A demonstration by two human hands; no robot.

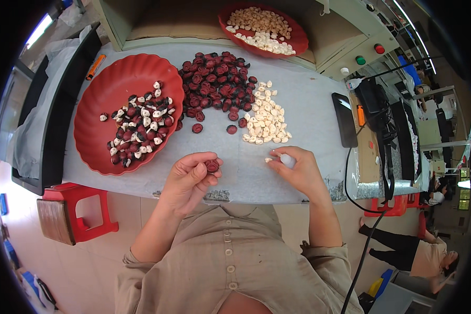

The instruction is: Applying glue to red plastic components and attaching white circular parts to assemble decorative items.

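Note:
My left hand (pixel 189 180) pinches a dark red rose-shaped piece (pixel 211 166) between thumb and fingers above the table's near edge. To its right, my right hand (pixel 298 170) is closed round a small whitish translucent bottle (pixel 287 160). At that hand's fingertips shows a small cream piece (pixel 268 160). A heap of dark red rose-shaped pieces (pixel 214 81) lies beyond my hands, with loose cream pieces (pixel 267 120) beside it. On the left, a scalloped red plate (pixel 97 99) holds red pieces with cream pieces on them (pixel 144 123).
A second red plate (pixel 301 44) of cream pieces stands in a cabinet opening at the back. Its panel carries a red button (pixel 379 48) and a green button (pixel 360 60). A phone (pixel 344 120) and black cable lie right. An orange cutter (pixel 96 67) lies left.

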